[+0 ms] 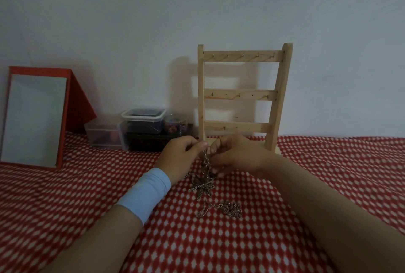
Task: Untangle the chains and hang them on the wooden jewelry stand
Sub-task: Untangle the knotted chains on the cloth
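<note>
Just before the foot of the wooden jewelry stand (241, 95), at 12 o'clock from the loose chain (230, 209), your left hand (182, 156) and right hand (237, 156) both pinch the tangled chains (202, 184); tease links apart gently, never tugging.

A red-framed mirror (35, 119) stands beside clear plastic boxes (142, 124).

red white-dotted cloth (306, 185), pale wooden stand (241, 95)

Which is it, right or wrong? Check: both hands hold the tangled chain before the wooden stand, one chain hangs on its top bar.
Wrong: head view shows no chain on the wooden stand; left hand and right hand hold the tangled chain.
</note>
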{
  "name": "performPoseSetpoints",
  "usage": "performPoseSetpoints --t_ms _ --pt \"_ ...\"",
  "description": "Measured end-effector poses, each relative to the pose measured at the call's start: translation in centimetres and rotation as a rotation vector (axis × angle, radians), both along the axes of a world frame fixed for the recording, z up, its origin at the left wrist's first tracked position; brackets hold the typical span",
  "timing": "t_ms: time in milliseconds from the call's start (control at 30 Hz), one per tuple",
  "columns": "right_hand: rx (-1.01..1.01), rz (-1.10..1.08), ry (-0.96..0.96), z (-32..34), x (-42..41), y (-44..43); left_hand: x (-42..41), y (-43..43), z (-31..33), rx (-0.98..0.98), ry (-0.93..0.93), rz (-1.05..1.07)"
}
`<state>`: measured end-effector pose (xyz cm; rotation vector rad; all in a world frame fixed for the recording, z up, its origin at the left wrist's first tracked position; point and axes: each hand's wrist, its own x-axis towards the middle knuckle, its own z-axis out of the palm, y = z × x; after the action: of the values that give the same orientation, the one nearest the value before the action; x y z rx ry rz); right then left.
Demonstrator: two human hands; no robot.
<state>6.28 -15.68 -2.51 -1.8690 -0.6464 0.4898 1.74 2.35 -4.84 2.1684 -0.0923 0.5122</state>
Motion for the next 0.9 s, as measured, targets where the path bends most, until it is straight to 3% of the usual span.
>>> performPoseSetpoints --t_ms 167,300,533,633,767,833,900 --pt "-0.063 -0.056 -0.104 -0.3 0.1 0.5 -0.2 -0.2 -0.1 -0.199 0.196 -0.127" --pt "0.066 -0.066 0.125 0.1 0.0 0.4 -0.1 0.0 0.0 -0.421 0.226 -0.185" --pt "0.247 0.069 0.322 -0.1 0.4 0.0 0.3 0.1 0.2 -0.657 0.279 -0.194" --pt "0.132 -0.021 0.106 -0.5 0.5 0.4 0.2 -0.5 0.1 -0.619 0.268 -0.144" --pt "-0.171 -0.214 -0.318 -0.8 0.4 1.1 0.0 -1.1 -0.1 -0.281 0.162 0.02" --pt "-0.207 -0.206 -0.324 -0.7 0.4 1.1 0.0 -1.2 -0.1 -0.271 0.105 0.033" --pt "-0.089 -0.143 -0.117 -0.6 0.4 0.8 -0.1 -1.1 0.0 -0.306 0.06 -0.003"
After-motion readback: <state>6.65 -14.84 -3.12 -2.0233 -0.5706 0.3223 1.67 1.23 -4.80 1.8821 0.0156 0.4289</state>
